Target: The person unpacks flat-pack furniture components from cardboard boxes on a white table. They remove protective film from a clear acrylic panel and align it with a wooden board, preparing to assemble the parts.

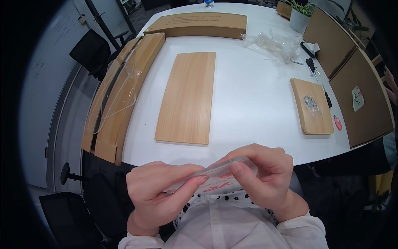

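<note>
Close to my body, in front of the table edge, I hold a flat whitish packet (217, 184) with red print. My left hand (151, 191) pinches its left end between thumb and fingers. On the other end, my right hand (267, 178) is closed the same way, its thumb on the printed face. The packet's upper edge looks thin and grey; its contents cannot be made out. Beyond my hands, a long light-wood board (186, 97) lies flat on the white table (248, 120).
At right, a smaller wooden board (317, 124) bears a clear bag of metal hardware (311, 106). Screwdrivers (311, 64) and a red tool (338, 123) lie beside it. Cardboard boxes (197, 24) edge the table, with crumpled plastic (275, 45) and a potted plant (299, 18) at the far right.
</note>
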A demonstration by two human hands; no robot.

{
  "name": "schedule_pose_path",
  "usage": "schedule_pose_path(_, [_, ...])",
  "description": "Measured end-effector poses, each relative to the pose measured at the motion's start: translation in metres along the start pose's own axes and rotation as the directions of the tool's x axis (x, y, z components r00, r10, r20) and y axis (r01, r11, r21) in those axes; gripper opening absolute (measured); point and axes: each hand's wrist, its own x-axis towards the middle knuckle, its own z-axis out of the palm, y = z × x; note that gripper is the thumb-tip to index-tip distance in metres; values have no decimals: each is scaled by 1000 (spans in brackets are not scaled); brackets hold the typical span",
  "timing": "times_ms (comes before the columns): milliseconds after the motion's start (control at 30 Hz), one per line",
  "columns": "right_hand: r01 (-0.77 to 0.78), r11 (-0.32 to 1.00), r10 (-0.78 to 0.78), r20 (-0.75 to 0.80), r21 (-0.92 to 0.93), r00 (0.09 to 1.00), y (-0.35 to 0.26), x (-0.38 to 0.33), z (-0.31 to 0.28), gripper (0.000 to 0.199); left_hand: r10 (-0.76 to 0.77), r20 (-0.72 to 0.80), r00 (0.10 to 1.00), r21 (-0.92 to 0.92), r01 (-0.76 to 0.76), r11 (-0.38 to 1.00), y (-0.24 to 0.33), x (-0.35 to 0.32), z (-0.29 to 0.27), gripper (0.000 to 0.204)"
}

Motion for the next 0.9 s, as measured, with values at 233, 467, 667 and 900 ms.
schedule_pose_path(233, [23,1000,-23,-6,-4,1000,2,0,2,12,-14,-2,1000,16,14,1000,-1,-2,-1,11])
schedule_pose_path(467, [27,1000,-27,-9,-15,1000,3,0,2,12,-60,-63,996,-10,59,998,1,-3,5,15])
schedule_pose_path(667, [37,999,-37,-7,-3,999,2,0,2,11,-74,-54,996,-16,73,997,2,-3,4,15])
schedule_pose_path(900, [40,999,-40,-12,-21,999,4,0,1,10,-43,-48,998,-9,43,999,-1,-3,5,16])
